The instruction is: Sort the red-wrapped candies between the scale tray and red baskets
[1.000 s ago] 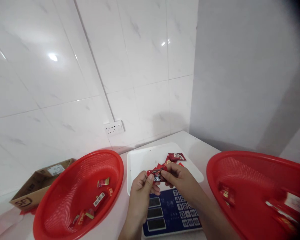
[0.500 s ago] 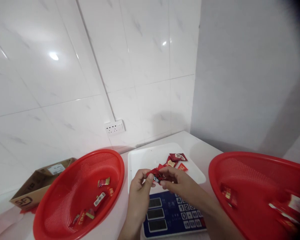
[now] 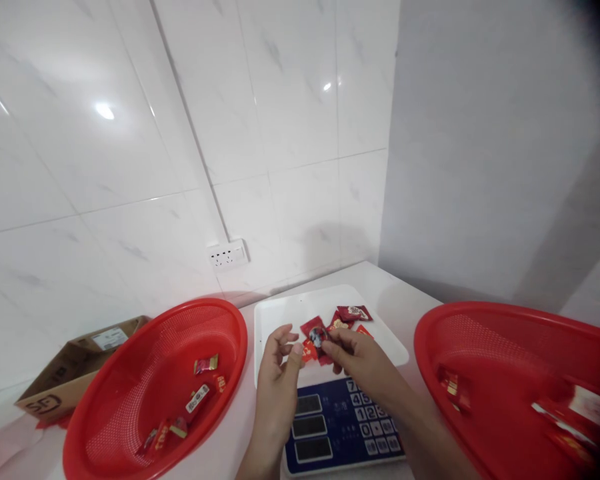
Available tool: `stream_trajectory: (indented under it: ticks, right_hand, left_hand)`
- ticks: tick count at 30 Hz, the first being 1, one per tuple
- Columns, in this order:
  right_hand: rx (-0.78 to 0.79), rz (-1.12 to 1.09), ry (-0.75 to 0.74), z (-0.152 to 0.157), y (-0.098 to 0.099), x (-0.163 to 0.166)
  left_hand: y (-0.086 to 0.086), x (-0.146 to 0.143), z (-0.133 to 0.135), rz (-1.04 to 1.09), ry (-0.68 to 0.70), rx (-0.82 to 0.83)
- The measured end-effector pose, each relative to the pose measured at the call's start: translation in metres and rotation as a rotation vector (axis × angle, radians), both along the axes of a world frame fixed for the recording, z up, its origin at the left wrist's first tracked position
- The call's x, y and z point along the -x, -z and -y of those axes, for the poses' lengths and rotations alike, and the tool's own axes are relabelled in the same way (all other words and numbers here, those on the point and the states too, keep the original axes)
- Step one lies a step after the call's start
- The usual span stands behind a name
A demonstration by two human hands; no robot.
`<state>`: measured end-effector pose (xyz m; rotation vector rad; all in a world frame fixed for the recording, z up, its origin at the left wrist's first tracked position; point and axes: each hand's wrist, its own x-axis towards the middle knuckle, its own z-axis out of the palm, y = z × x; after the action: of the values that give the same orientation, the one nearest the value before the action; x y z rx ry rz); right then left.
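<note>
My right hand [image 3: 353,353] pinches a small red wrapped candy [image 3: 316,331] with a dark and white picture on it, over the front of the white scale pan [image 3: 280,313]. Just to its left, my left hand [image 3: 281,363] has its thumb and fingers apart and holds nothing. An orange-red packet [image 3: 309,351] shows between the hands, below the candy; whether it is held or lies on the pan, I cannot tell. Several more red packets [image 3: 354,313] lie on the pan beyond my right hand. Under my wrists is the scale's blue keypad panel [image 3: 337,427].
On the left stands a red plastic basket [image 3: 130,360] with several small packets in it. Another red basket [image 3: 430,327] on the right holds a few red packets. Behind the left one sits an open cardboard box [image 3: 45,400]. A tiled wall with a socket [image 3: 229,254] rises behind.
My left hand has let go of the red candy and its fingers have opened. The candy now stays in my right hand, its printed face turned up to view.
</note>
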<state>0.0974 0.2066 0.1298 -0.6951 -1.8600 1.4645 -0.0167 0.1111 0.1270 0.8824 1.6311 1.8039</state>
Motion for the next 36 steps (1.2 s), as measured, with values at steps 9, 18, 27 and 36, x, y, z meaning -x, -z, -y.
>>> stream_trajectory:
  ticks: [9, 18, 27, 36]
  right_hand:
    - [-0.274, 0.251, 0.472, -0.028, 0.026, -0.004]
    - [-0.634, 0.486, 0.461, -0.033, 0.037, 0.003]
    - [-0.545, 0.522, 0.254, -0.031, 0.035, -0.005]
    - [-0.534, 0.427, 0.176, -0.027, 0.035, -0.001]
  left_hand:
    - [0.013, 0.004, -0.002, -0.582, 0.081, 0.138]
    - [0.019, 0.006, -0.003, -1.020, 0.124, 0.462]
    - [0.021, 0.006, -0.004, -1.061, 0.064, 0.535]
    - [0.025, 0.004, -0.004, -1.054, 0.193, 0.425]
